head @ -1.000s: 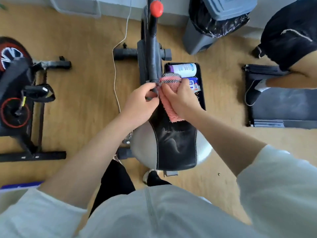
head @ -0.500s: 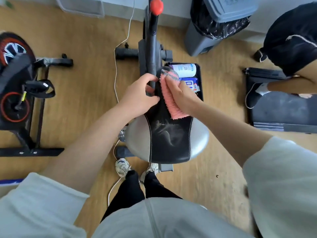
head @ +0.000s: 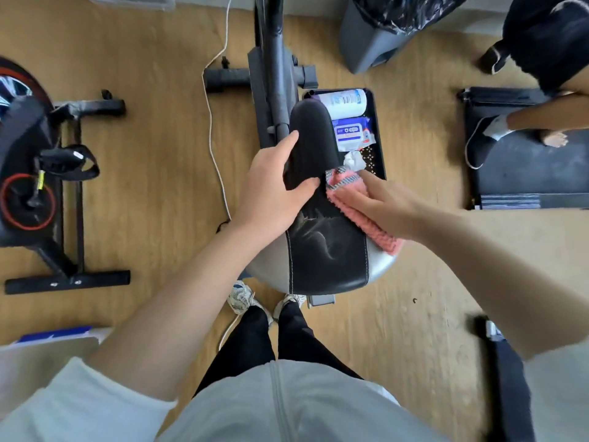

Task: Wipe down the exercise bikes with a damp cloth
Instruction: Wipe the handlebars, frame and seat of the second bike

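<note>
Now that the pink cloth (head: 379, 234) has slid off the saddle's nose, it sits on the right flank of the saddle (head: 322, 250). Nose is bare, so the wipe pass is moving near and right along the seat.

Right grip (head: 382, 205) lies on top of the cloth, fingers flat and fairly straight, pressing it to the saddle edge. It's no longer bunched round the nose as it was a second ago.

Left grip (head: 277, 189) hasn't left its spot: thumb across the top of the nose, index along the left side, clamped on to steady the seat.

My read: nose done, right side in hand. Left flank, rear and bike frame (head: 271, 59) still to do. Second bike (head: 28, 173) stands well apart at the left, no hands near it.

Not visible:
- Right thumb and underside of the cloth, so can't confirm pinched vs. only pressed.
- Left fingers below the nose.
- Handlebars, cut off at the far edge.
- Streaks on the seat top: damp marks or scuffs, can't tell.
- Tray (head: 371, 157) of wipes on the floor, half hidden behind the saddle.
</note>
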